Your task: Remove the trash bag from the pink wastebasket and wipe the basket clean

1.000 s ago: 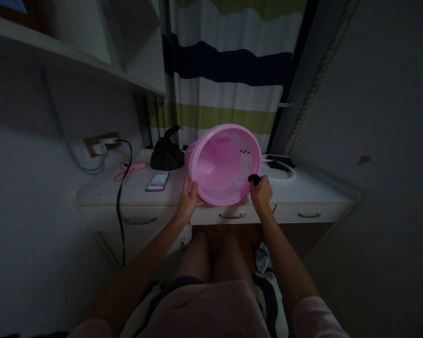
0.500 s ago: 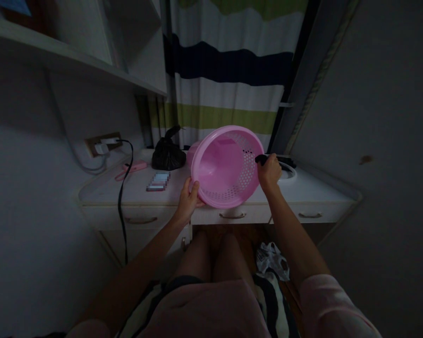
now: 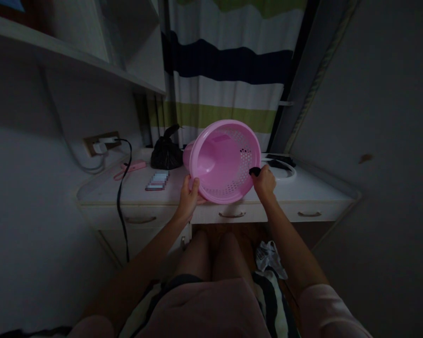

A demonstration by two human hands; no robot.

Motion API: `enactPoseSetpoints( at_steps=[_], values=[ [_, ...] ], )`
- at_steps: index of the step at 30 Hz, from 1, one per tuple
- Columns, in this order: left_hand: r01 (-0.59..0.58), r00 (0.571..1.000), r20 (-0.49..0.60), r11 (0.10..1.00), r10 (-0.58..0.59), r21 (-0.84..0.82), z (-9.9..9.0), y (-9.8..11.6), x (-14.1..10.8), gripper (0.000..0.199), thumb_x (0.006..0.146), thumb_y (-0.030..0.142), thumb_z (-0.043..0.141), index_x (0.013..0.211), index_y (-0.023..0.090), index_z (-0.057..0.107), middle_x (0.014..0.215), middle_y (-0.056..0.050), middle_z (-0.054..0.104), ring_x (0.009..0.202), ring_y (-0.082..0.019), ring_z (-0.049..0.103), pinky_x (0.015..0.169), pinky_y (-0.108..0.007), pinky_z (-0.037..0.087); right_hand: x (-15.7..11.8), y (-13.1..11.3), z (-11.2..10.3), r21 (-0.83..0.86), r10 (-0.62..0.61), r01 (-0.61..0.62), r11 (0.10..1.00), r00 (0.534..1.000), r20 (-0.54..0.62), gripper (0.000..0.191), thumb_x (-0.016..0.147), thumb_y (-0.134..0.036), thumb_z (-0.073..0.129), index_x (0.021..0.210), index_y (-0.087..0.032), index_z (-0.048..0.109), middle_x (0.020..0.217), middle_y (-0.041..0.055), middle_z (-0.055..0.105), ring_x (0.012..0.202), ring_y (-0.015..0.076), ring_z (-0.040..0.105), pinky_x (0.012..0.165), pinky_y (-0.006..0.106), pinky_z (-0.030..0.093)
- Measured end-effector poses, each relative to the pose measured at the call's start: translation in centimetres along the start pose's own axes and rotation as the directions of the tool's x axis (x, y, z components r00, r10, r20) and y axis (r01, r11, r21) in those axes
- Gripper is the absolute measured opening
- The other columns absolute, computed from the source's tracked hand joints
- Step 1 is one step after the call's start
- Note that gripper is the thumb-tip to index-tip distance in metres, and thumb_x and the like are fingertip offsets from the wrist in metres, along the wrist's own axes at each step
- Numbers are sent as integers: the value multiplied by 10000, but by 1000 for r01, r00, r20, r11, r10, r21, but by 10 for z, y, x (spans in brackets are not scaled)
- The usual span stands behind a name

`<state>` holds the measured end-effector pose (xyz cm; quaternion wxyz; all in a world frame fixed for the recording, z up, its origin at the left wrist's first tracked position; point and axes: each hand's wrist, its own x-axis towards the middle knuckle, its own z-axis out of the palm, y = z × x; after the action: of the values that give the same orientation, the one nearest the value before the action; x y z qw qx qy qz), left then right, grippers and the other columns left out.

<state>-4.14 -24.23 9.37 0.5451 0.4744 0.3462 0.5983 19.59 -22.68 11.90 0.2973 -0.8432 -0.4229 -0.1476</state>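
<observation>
Your left hand (image 3: 188, 201) grips the tilted pink basket (image 3: 211, 162), right hand (image 3: 265, 184) pinches a black wad (image 3: 254, 171) at its right rim; one-sided pressure could twist it loose.

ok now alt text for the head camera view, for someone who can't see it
The left hand holds a tilted pink basket at a white desk; the right hand holds a small black item near its rim. A black bag sits to the left, a striped curtain behind.
</observation>
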Motion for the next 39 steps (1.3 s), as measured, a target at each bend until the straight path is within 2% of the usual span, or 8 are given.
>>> enactPoseSetpoints(
  at_steps=[8,11,15,23,26,31,39],
  values=[
    [43,999,22,996,-45,80,-5,-4,-5,442,811,454,530,1183,246,412,1135,-131,595,679,-204,670,519,-339,569,42,-16,-26,28,-33,39,999,985,-171,382,771,-322,601,1070,-122,470,956,143,624,858,265,612,671,337,446],
    [24,999,25,997,-26,78,-5,-2,-7,417,820,451,513,1163,235,417,1119,-129,601,701,-211,672,534,-348,573,46,-23,-32,37,-68,78,996,976,-206,377,774,-300,598,1078,-128,456,984,140,606,859,260,601,659,334,439],
    [9,1000,18,998,-11,62,-5,2,-6,425,818,466,500,1164,235,412,1070,-114,620,716,-211,673,560,-374,576,41,-24,-27,35,-94,105,994,970,-226,353,789,-260,578,1082,-128,432,1024,145,591,893,258,595,673,326,430],
    [10,1000,-23,999,-11,-43,-5,6,0,381,823,450,506,1127,235,429,996,-89,647,801,-212,675,620,-379,575,-2,-9,-3,34,-82,84,996,994,-66,336,810,-287,555,1068,-120,419,999,144,596,893,235,586,685,303,419],
    [15,999,-30,996,-18,-82,-7,4,1,394,802,465,538,1114,243,446,982,-87,653,801,-217,675,608,-378,574,-26,-6,5,39,-123,125,991,991,-50,286,823,-296,536,1037,-125,453,999,129,578,884,226,572,678,298,425],
    [3,999,-41,990,-9,-140,-10,1,4,448,773,498,568,1128,256,441,1036,-91,641,785,-206,673,611,-366,571,-59,-10,12,128,-223,232,964,972,-77,253,823,-298,550,994,-113,541,1089,158,489,988,249,500,742,325,444],
    [16,999,-40,993,-20,-116,-6,-5,4,467,792,507,535,1162,250,413,1060,-104,628,729,-192,673,620,-373,562,-104,-38,22,217,-426,423,880,904,-34,267,870,-268,480,879,-63,651,982,178,520,976,271,484,851,399,442]
  ],
)
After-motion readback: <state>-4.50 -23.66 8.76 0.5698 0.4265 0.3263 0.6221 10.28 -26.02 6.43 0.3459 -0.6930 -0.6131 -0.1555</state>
